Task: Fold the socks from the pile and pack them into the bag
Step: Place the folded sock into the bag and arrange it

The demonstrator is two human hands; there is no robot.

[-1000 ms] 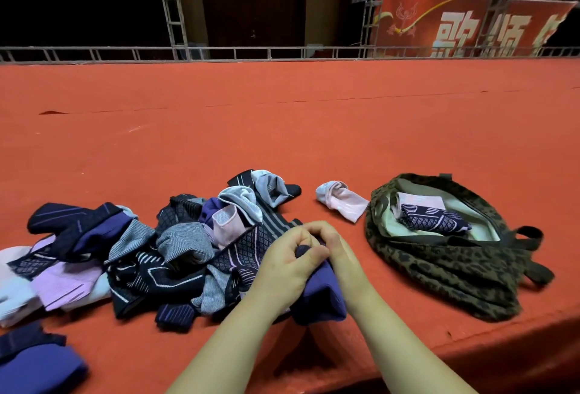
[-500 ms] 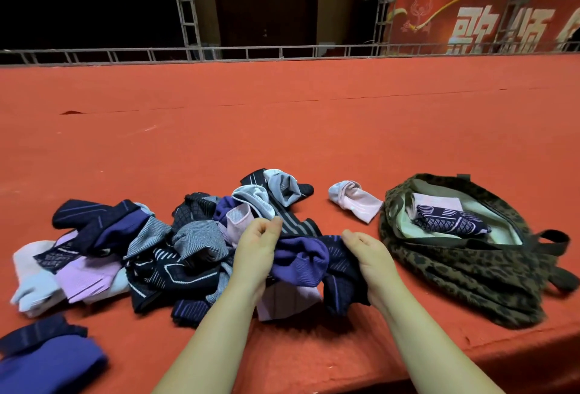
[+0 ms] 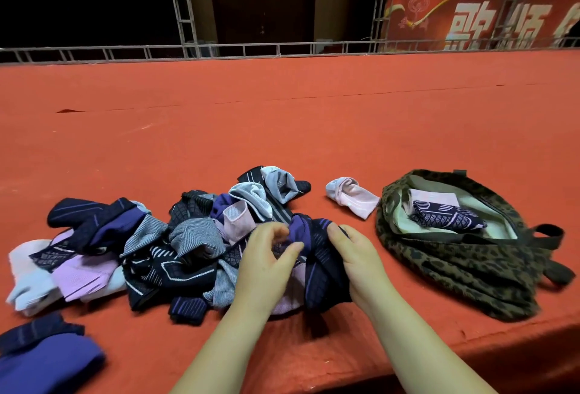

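A navy and purple sock (image 3: 317, 246) lies bunched at the right end of the sock pile (image 3: 175, 243), on the red cloth-covered table (image 3: 282, 130). My right hand (image 3: 361, 262) grips the sock's right side. My left hand (image 3: 266, 265) holds its purple cuff between thumb and blurred, curled fingers. To the right, the leopard-print bag (image 3: 464, 274) lies open, with a folded navy patterned pair (image 3: 448, 219) on a folded pink pair (image 3: 434, 199) inside it. A rolled pink sock (image 3: 353, 196) sits between pile and bag.
A purple and navy sock (image 3: 44, 359) lies apart at the front left. The table's front edge (image 3: 470, 346) runs just below the bag. A metal railing (image 3: 282, 48) borders the far side, with a red banner (image 3: 470, 17) behind it.
My hands first held a bunched purple sock together, then pulled it apart sideways. Now they have come closer again over it, and the left fingers are moving at the cuff.
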